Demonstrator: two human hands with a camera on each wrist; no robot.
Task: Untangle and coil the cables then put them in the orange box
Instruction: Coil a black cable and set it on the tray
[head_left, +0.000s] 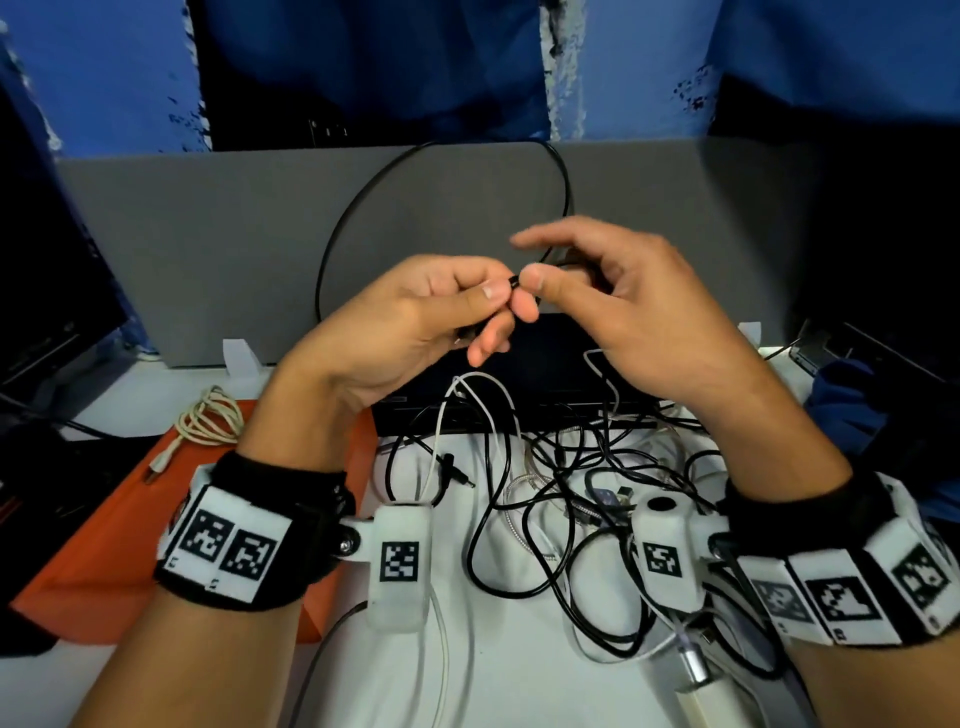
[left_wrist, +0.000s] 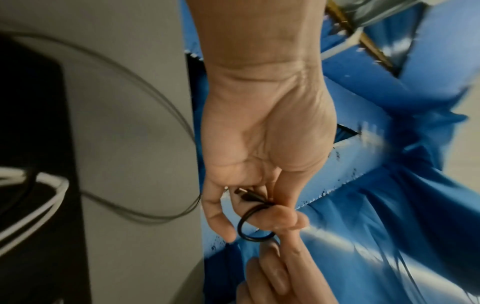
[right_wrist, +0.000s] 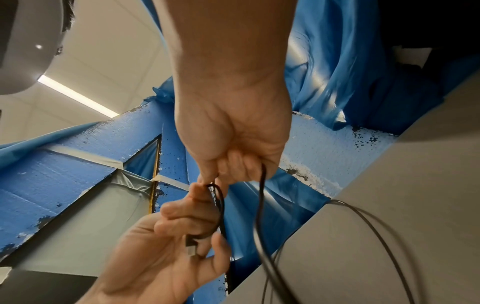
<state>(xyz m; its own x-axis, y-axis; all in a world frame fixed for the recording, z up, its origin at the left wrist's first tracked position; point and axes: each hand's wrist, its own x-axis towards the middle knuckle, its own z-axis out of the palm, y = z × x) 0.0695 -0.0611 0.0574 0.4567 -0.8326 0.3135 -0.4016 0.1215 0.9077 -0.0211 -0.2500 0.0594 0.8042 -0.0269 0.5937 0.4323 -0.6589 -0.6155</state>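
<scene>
Both hands are raised above the table with one thin black cable (head_left: 332, 244) between them. My left hand (head_left: 498, 306) pinches the cable near its plug (left_wrist: 248, 195), and a small loop (left_wrist: 246, 232) curls round its fingers. My right hand (head_left: 527, 260) meets it thumb to thumb and grips the same cable (right_wrist: 262, 195), which runs out through its curled fingers. From the hands the cable arcs up in a wide loop against the grey panel (head_left: 208, 234). The orange box (head_left: 104, 545) lies at the left with a coiled beige cable (head_left: 208, 421) in it.
A tangle of black, white and silver cables (head_left: 545, 493) covers the white table (head_left: 493, 675) under my wrists. Behind it stands a black device (head_left: 550, 358). A white charger block (head_left: 701, 696) lies at the front. Blue cloth (head_left: 852, 400) sits at the right.
</scene>
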